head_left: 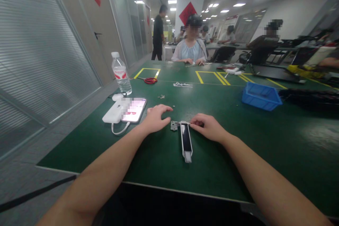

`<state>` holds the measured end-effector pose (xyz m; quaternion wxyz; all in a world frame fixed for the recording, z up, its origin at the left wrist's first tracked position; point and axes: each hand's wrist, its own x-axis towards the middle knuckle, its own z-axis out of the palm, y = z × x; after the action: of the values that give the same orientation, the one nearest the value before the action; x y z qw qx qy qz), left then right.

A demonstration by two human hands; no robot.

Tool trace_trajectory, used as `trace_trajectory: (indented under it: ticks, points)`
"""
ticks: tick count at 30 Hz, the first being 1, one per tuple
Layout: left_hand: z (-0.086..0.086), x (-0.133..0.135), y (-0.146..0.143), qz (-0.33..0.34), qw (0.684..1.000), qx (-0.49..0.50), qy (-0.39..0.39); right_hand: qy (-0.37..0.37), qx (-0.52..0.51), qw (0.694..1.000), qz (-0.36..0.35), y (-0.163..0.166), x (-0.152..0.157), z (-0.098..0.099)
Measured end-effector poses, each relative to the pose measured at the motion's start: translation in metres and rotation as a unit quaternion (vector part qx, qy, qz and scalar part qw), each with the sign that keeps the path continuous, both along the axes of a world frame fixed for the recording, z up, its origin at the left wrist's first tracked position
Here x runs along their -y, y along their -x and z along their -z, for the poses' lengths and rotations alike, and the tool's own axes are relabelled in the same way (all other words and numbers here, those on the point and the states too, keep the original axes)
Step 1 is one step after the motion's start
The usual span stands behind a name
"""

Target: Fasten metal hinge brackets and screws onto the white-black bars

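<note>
On the green table (pixel 238 155), close to its near edge, lies a long narrow rail (pixel 186 142), white at the sides and dark down the middle, and it points away from the person. At the rail's far end, just to its left, sits a small grey metal plate (pixel 173 125) that appears to touch it. The left hand (pixel 156 118) rests palm down to the left of the rail's far end, fingers loosely spread and flat on the table, thumb tip right at the metal plate; whether it presses the plate cannot be told. The right hand (pixel 209 127) comes in from the right of the rail, thumb and forefinger drawn narrowly together in a pinch on the rail's far end, the other fingers curled under. Well left of the rail lie a lit phone (pixel 134 109) and, against it, a white power bank (pixel 113 113) with a looped cable. Beyond these stands a water bottle (pixel 121 74). Farther from the rail, a few small washers (pixel 161 96) lie loose, then red scissors (pixel 150 80). Off to the rail's right and farther back sits a blue bin (pixel 261 96). Straight beyond the rail, across the table, a seated person in a light blue top (pixel 190 51) has both hands on the tabletop.
</note>
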<state>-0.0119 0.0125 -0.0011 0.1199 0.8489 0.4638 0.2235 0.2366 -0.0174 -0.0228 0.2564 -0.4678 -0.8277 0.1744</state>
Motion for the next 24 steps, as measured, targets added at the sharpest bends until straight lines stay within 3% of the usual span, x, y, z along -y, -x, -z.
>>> trace_trajectory:
  ticks: [4, 6, 10, 16, 20, 24]
  points:
    - [0.005, -0.014, 0.01, -0.132, 0.989, -0.033, -0.058, 0.006, -0.002, 1.0, -0.003, 0.0, 0.001, -0.001]
    - [0.009, -0.018, 0.013, -0.16, 0.984, -0.065, -0.036, 0.01, -0.006, 1.0, -0.003, 0.0, 0.001, -0.001]
    - [0.013, -0.02, 0.015, -0.177, 0.979, -0.101, 0.014, 0.016, -0.02, 1.0, -0.005, -0.001, 0.001, -0.001]
    - [0.01, -0.02, 0.02, -0.145, 0.985, -0.087, -0.036, 0.019, -0.032, 0.999, 0.005, -0.001, 0.003, -0.002]
    - [0.005, -0.02, 0.018, -0.135, 0.99, 0.033, -0.017, 0.015, -0.05, 0.999, 0.013, -0.001, 0.004, -0.003]
    - [0.004, -0.012, 0.005, -0.084, 0.973, 0.209, 0.054, 0.005, -0.102, 0.994, 0.03, 0.001, 0.005, -0.004]
